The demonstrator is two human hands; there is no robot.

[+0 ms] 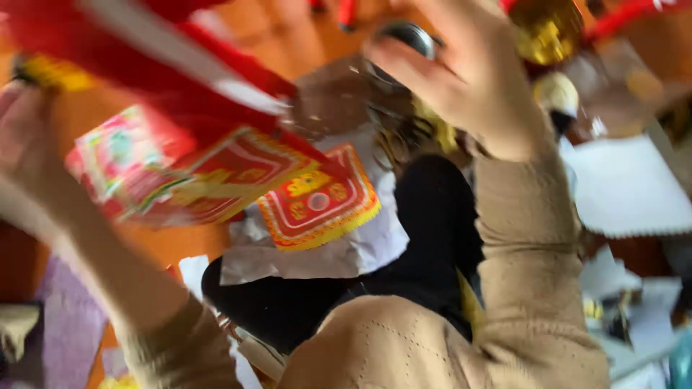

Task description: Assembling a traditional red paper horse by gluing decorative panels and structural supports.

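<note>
Nearest, tan knitted sleeves point(519, 288) are seen rising over dark-clad knees. A sheet of white paper point(317, 252) lies on the lap, with a red and gold printed square point(318, 198) just above it. The left hand point(29, 151) is blurred at the left edge beside a stack of red printed papers point(194, 173); its grip cannot be told. Farther up, the right hand point(468, 72) is raised with fingers spread, touching a dark round object point(407, 34)

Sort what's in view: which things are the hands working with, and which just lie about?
In hand:
left hand at the blurred red printed papers
right hand raised by a dark round object

Lying about:
red-and-yellow paper square
white sheet
black cloth
</note>
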